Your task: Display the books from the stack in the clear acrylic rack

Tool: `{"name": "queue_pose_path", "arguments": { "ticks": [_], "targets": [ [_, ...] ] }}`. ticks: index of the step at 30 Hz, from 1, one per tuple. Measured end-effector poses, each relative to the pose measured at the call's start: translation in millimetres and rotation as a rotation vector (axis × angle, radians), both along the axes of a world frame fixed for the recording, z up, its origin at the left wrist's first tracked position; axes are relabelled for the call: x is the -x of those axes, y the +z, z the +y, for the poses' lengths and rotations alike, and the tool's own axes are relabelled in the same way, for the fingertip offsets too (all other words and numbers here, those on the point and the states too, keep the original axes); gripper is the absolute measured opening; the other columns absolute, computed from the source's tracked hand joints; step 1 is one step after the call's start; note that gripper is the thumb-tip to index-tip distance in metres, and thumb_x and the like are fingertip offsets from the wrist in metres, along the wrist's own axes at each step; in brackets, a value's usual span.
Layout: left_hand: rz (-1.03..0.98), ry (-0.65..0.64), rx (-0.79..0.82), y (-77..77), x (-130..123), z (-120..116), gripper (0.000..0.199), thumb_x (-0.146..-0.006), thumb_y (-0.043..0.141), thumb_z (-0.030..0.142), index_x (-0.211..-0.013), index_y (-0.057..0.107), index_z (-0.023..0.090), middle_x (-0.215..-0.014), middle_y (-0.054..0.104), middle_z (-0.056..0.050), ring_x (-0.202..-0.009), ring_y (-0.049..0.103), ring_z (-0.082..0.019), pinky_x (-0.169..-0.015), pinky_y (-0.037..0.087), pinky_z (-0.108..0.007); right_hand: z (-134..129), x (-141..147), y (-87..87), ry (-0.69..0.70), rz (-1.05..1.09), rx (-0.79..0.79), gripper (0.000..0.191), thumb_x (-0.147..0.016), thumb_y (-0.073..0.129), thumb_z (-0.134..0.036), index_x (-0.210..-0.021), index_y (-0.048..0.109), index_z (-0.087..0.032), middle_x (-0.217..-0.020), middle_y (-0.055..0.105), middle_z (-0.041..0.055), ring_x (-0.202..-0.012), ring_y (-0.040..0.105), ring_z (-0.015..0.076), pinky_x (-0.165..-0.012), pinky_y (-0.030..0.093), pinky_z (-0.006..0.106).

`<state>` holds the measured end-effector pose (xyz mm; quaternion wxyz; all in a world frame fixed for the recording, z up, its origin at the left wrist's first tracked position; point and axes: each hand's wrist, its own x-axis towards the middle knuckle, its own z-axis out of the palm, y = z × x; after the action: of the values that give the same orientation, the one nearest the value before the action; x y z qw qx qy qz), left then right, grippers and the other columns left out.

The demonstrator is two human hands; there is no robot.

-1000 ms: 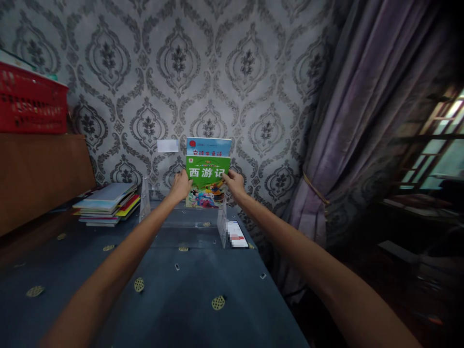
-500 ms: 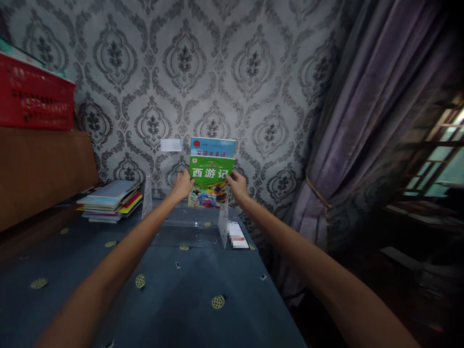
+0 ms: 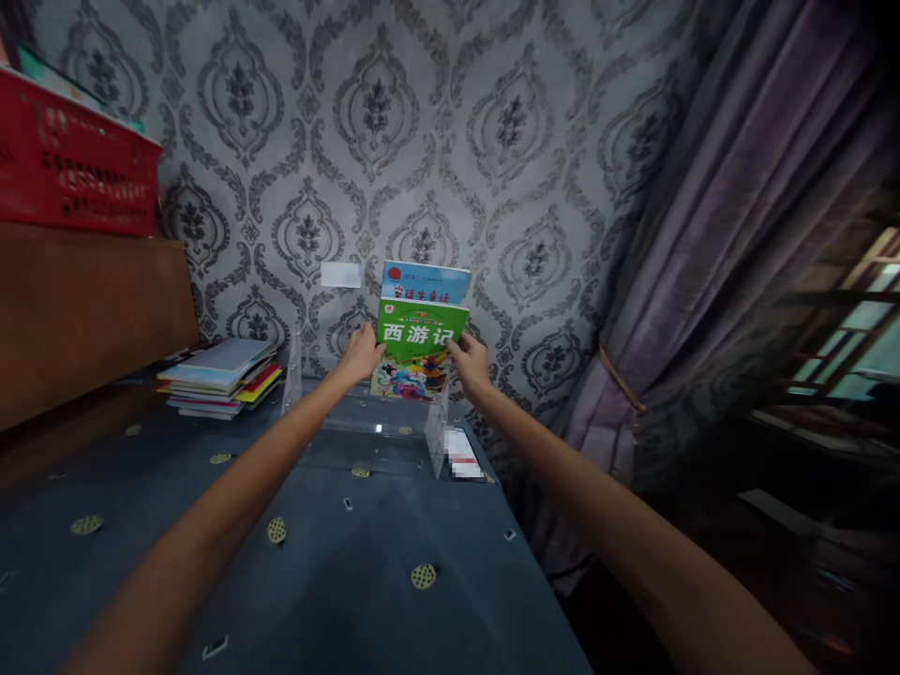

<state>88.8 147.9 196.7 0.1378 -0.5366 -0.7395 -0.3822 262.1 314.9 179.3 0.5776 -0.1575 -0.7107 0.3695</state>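
Note:
A green picture book with white Chinese characters is upright between my hands, tilted slightly. My left hand grips its left edge, and my right hand has the right edge between thumb and fingers. Behind it a light blue book with red characters sticks up above the green cover; its lower part is hidden. Below and around the books stands a clear acrylic rack with transparent side panels. Whether the books touch the rack I cannot tell.
A stack of books lies on the blue patterned tablecloth at the left. A phone lies beside the rack's right panel. At far left a red basket stands on a brown wooden box. A purple curtain hangs at right.
The view has shifted slightly, so most things sit a little further right. Both hands still hold the green book, which leans slightly more; the blue book stays behind it.

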Motion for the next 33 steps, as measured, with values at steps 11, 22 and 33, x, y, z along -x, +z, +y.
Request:
{"name": "queue_pose_path", "arguments": {
  "ticks": [11,22,33],
  "targets": [
    [-0.033,-0.074,-0.043,-4.7,8.3,-1.7,0.047,-0.089,0.057,0.021,-0.134,0.044,0.008,-0.134,0.060,-0.022,-0.130,0.055,-0.034,-0.110,0.043,-0.049,-8.5,-4.4,-2.3,0.018,0.019,0.029,0.036,-0.074,0.063,-0.039,-0.101,0.069,-0.016,-0.104,0.076,0.0096,-0.100,0.068,0.0269,-0.094,0.053,0.043],
    [-0.032,-0.154,-0.111,-16.9,13.3,-2.2,0.045,-0.087,0.059,0.022,-0.130,0.047,0.011,-0.132,0.061,-0.022,-0.129,0.055,-0.037,-0.110,0.042,-0.057,-23.5,-11.1,-6.5,0.050,0.039,0.083,0.038,-0.072,0.064,-0.038,-0.102,0.069,-0.015,-0.103,0.076,0.0088,-0.099,0.067,0.0240,-0.095,0.051,0.039],
    [-0.039,-0.133,-0.172,-40.9,2.4,-31.5,0.055,-0.087,0.058,0.022,-0.138,0.042,0.008,-0.139,0.054,-0.024,-0.136,0.049,-0.034,-0.116,0.037,-0.054,-72.8,-38.1,-19.8,-0.045,0.054,0.295,0.045,-0.066,0.072,-0.041,-0.102,0.066,-0.015,-0.105,0.072,0.0141,-0.102,0.065,0.0283,-0.084,0.054,0.041]
  ]
}}
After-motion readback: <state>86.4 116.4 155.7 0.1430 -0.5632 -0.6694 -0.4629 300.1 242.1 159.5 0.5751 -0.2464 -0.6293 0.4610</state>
